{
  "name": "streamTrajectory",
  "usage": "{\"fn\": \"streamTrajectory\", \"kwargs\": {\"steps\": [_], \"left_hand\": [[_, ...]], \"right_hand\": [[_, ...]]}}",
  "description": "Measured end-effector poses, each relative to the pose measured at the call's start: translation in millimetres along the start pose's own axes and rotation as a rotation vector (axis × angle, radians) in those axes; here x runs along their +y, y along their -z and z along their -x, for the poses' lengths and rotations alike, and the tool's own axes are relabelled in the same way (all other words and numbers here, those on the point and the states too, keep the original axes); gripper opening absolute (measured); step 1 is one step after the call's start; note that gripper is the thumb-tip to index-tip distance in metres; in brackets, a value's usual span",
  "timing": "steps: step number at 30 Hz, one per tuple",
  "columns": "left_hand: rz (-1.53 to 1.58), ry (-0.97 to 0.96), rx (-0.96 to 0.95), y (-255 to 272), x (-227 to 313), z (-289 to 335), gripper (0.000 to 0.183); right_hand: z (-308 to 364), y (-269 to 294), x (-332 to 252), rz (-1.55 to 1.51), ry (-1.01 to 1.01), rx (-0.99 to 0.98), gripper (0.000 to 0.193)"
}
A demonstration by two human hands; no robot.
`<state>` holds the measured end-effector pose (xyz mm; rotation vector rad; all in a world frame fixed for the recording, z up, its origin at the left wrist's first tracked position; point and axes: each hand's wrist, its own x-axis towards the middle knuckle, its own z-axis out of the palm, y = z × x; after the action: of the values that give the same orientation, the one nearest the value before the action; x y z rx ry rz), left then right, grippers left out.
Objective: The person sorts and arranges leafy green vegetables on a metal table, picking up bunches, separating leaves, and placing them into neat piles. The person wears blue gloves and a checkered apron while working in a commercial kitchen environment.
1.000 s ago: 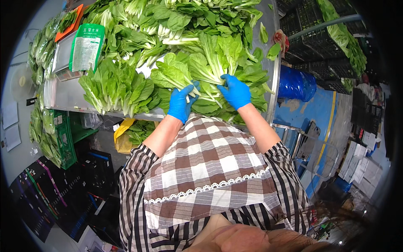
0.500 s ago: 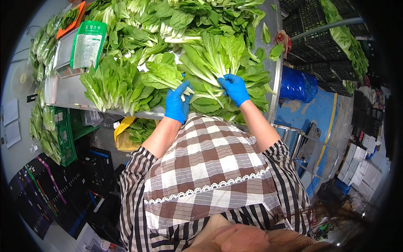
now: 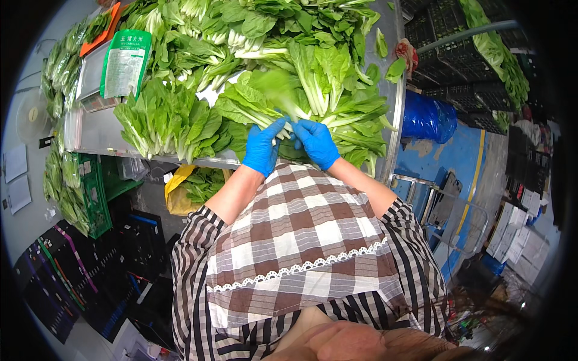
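My left hand (image 3: 262,144), in a blue glove, is closed round the white stems of a bunch of leafy greens (image 3: 245,102) whose leaves point up and to the left. Close beside it, my right hand (image 3: 316,142), gloved the same way, pinches the stem end of a single stalk (image 3: 280,90) blurred by motion. Beyond the right hand, loose greens (image 3: 319,72) lie fanned out with stems toward me. A row of greens (image 3: 165,117) stands along the near table edge to the left. My fingertips partly hide the stem ends.
A large heap of greens (image 3: 253,21) covers the back of the metal table (image 3: 96,129). At the left lie a green-and-white bag (image 3: 125,63) and bagged greens (image 3: 55,90). Black crates (image 3: 451,60) and a blue plastic bundle (image 3: 427,117) stand right; a yellow bag (image 3: 179,192) hangs below the edge.
My right hand has moved left from the fanned greens to my left hand, bringing a stalk with it. The left hand's bunch has shifted slightly to the right.
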<state>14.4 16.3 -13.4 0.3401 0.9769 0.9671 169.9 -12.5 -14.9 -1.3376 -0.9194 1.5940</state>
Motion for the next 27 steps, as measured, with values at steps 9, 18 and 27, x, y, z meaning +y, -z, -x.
{"fn": "streamTrajectory", "kwargs": {"steps": [9, 18, 27], "left_hand": [[0.224, -0.223, 0.041, 29.8, 9.3, -8.4, 0.02], [0.115, -0.228, 0.215, 9.7, 13.6, 0.9, 0.03], [0.093, -0.19, 0.181, -3.2, 14.7, 4.4, 0.033]], "right_hand": [[-21.0, 30.7, -17.8, 1.052, 0.292, 0.025, 0.032], [-50.0, 52.3, -4.5, 1.015, 0.033, 0.116, 0.026], [-23.8, 46.0, 2.6, -0.326, -0.149, 0.043, 0.018]]}}
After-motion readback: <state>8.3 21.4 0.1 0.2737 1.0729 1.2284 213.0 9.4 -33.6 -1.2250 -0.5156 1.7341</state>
